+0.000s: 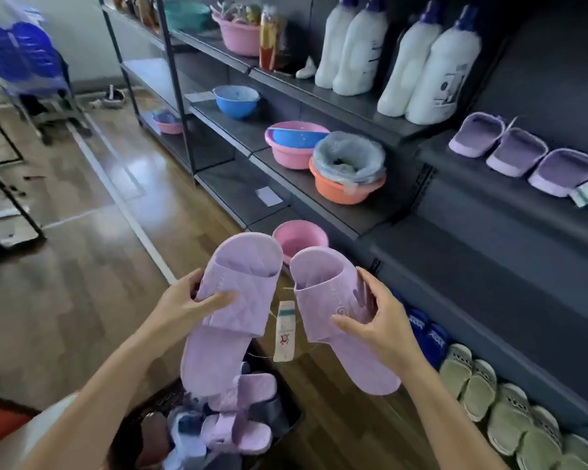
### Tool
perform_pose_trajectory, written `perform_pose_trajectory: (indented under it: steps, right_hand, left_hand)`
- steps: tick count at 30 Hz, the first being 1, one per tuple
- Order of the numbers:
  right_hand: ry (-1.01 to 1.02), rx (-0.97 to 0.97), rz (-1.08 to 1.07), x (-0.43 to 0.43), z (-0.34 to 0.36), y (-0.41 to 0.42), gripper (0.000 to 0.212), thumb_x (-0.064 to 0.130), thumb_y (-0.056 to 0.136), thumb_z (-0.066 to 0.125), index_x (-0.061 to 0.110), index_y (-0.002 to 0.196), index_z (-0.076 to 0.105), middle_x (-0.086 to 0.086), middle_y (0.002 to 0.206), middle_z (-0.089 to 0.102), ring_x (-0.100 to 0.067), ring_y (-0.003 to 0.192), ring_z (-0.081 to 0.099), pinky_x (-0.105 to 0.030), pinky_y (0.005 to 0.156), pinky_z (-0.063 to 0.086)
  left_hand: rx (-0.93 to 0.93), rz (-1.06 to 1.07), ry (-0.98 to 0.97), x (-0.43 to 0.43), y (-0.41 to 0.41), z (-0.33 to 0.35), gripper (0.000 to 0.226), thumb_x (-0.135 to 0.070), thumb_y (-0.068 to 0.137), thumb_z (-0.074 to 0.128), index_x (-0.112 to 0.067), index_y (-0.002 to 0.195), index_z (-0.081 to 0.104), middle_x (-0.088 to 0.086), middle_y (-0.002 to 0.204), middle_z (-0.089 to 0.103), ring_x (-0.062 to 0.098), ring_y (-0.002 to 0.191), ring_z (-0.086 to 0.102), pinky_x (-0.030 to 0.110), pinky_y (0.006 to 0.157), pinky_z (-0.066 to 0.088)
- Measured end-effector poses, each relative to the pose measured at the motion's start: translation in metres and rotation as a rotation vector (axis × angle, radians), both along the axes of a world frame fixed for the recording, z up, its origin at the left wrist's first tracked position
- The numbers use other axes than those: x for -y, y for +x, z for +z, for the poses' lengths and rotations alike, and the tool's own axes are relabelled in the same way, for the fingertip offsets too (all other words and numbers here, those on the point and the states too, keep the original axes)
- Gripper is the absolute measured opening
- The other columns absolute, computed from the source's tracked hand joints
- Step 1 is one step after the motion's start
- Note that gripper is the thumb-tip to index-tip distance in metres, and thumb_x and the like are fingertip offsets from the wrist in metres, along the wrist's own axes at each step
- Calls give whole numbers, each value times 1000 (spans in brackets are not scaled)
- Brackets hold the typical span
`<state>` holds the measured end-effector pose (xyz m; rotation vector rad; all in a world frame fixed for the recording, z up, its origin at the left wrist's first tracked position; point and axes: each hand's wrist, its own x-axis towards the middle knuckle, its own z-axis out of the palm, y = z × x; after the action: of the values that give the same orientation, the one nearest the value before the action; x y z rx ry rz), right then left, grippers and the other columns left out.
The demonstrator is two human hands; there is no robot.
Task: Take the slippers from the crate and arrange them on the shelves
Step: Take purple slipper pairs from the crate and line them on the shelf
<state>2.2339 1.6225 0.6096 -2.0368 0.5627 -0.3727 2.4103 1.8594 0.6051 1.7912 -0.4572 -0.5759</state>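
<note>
Dark shelves stand at the right, above a wooden floor. The left hand has its fingers curled round the strap of the first lilac slipper, and the right hand grips the second lilac slipper the same way. A paper tag hangs between them. Both slippers are in the air above the black crate, which holds more slippers.

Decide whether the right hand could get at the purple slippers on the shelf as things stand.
Probably yes: the shelf front is open and nothing stands between the right hand and the purple slippers. But it grips a lilac slipper, so it could not take one.
</note>
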Motion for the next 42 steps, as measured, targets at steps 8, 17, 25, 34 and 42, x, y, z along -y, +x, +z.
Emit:
perform_pose_trajectory:
  steps: [8,17,25,34,42]
  right_hand:
    - [-57,8,-335,3,23,-78,75,30,70,79,30,132,38,20,119,48,-1,105,48,-10,78,42]
    - [-84,-11,-637,21,41,-186,77,28,73,77,29,138,35,22,125,44,0,112,43,-20,91,37]
    - [-80,-5,-786,50,50,-300,78,25,73,77,28,139,34,16,130,45,-7,118,43,-27,96,39]
    - [-111,6,-879,97,51,-449,76,26,72,78,32,136,38,28,118,46,5,107,45,-7,76,36]
    - [-120,18,-985,135,52,-555,77,25,72,78,30,137,38,21,124,48,-4,113,46,-22,88,37]
  left_hand:
    - [161,-336,9,71,-13,28,54,-55,51,71,-20,91,63,-14,75,70,1,63,64,16,50,47]
    - [213,-608,-59,163,-82,50,49,-49,65,78,-12,94,63,1,76,70,9,65,65,16,51,47]
    - [251,-686,-64,233,-190,54,59,-68,57,72,-26,96,59,-3,92,69,17,84,66,27,66,54]
    - [263,-791,-52,302,-326,60,70,-68,43,63,-19,93,63,-1,86,69,18,81,65,32,66,53]
    - [250,-906,-35,364,-429,60,74,-69,41,60,-21,97,60,-3,89,67,15,83,64,23,63,49]
